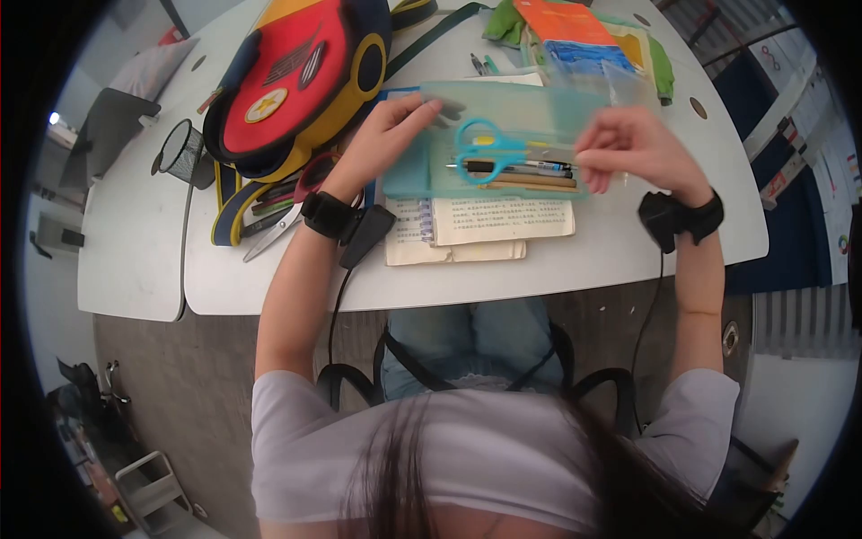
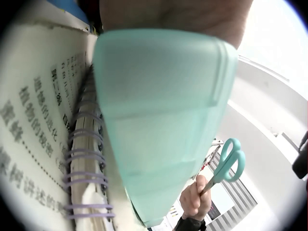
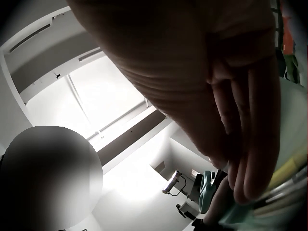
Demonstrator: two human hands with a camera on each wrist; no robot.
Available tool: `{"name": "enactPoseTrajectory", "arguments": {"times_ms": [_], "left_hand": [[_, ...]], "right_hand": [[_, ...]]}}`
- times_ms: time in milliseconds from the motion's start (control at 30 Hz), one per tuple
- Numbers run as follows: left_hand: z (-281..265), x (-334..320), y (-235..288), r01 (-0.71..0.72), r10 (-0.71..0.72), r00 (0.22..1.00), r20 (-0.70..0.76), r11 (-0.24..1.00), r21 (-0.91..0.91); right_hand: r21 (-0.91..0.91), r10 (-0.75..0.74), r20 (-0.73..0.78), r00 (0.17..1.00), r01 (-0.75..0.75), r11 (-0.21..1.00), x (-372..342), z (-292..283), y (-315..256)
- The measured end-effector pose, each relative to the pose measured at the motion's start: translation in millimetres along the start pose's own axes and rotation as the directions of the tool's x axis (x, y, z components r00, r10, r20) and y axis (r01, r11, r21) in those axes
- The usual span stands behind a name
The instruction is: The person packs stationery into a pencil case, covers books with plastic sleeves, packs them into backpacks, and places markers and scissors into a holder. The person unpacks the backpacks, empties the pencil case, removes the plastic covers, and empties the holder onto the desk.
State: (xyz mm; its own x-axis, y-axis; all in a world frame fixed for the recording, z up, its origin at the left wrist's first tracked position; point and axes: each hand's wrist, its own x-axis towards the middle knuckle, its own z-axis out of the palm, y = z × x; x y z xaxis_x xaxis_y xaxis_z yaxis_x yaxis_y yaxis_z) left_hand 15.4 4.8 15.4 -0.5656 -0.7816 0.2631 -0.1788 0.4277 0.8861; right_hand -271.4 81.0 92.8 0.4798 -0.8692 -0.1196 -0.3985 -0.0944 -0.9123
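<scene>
A translucent teal pencil case lies open over the books, with several pens and pencils inside. My left hand grips the case at its left end; the thumb lies on top and the other fingers show dimly through the plastic. In the left wrist view the palm sits against the end of the case. My right hand pinches a pair of scissors by the blades, above the right part of the case. Their light-blue handles point left over the pens, and the scissors stand out clearly in the left wrist view.
Printed spiral-bound books lie beneath the case. On the left are a red, blue and yellow backpack, larger scissors and a mesh pen cup. An orange and blue packet lies at the back right.
</scene>
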Motion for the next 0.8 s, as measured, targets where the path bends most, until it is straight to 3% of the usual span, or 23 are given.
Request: {"name": "enactPoseTrajectory", "arguments": {"times_ms": [133, 200, 233, 267, 300, 333, 367, 433, 467, 533, 567, 633, 667, 800], "left_hand": [[1, 1, 0, -0.007, 0.011, 0.998, -0.063, 0.998, 0.061], [5, 0, 7, -0.01, 0.024, 0.973, -0.232, 0.998, 0.061], [4, 0, 6, -0.009, 0.023, 0.973, -0.231, 0.998, 0.062], [1, 1, 4, -0.076, 0.105, 0.949, -0.296, 0.991, 0.108], [-2, 1, 2, -0.139, 0.189, 0.915, -0.356, 0.977, 0.16], [-5, -2, 11, -0.09, 0.167, 0.909, -0.383, 0.974, 0.21], [-7, -5, 19, -0.089, 0.166, 0.909, -0.382, 0.974, 0.21], [-7, -12, 30, 0.03, 0.03, 0.977, -0.21, 0.96, 0.277], [-6, -15, 32, 0.031, 0.028, 0.979, -0.204, 0.96, 0.277], [-4, -17, 33, -0.11, 0.129, 0.989, -0.066, 0.965, 0.24], [-1, -14, 33, -0.113, 0.13, 0.99, -0.058, 0.965, 0.238], [6, -10, 36, -0.42, 0.418, 0.902, 0.108, 0.793, 0.441], [4, -10, 36, -0.374, 0.317, 0.927, 0.199, 0.753, 0.541], [9, -10, 33, -0.416, 0.334, 0.909, 0.248, 0.725, 0.549]], "right_hand": [[-0.077, 0.05, 0.035, 0.998, -0.047, 0.996, 19, 19, 13], [-0.161, 0.06, 0.001, 0.998, -0.059, 0.985, 24, 23, 10], [-0.244, 0.07, -0.034, 0.997, -0.077, 0.967, 26, 24, 10], [-0.242, 0.071, -0.033, 0.997, -0.077, 0.967, 27, 23, 13], [-0.332, -0.043, -0.041, 0.998, 0.027, 0.943, 29, 23, 18], [-0.42, -0.156, -0.038, 0.987, 0.126, 0.899, 30, 23, 22], [-0.419, -0.156, -0.038, 0.987, 0.126, 0.899, 31, 24, 24], [-0.472, -0.246, -0.032, 0.969, 0.203, 0.858, 31, 26, 26], [-0.468, -0.244, -0.036, 0.969, 0.199, 0.861, 30, 26, 27], [-0.507, -0.236, -0.026, 0.971, 0.191, 0.84, 28, 26, 27], [-0.506, -0.233, -0.034, 0.972, 0.184, 0.843, 27, 26, 28], [-0.549, -0.288, 0.006, 0.958, 0.244, 0.799, 27, 28, 30], [-0.549, -0.288, 0.003, 0.958, 0.242, 0.8, 27, 28, 30], [-0.521, -0.306, 0.011, 0.952, 0.266, 0.811, 27, 27, 33]]}}
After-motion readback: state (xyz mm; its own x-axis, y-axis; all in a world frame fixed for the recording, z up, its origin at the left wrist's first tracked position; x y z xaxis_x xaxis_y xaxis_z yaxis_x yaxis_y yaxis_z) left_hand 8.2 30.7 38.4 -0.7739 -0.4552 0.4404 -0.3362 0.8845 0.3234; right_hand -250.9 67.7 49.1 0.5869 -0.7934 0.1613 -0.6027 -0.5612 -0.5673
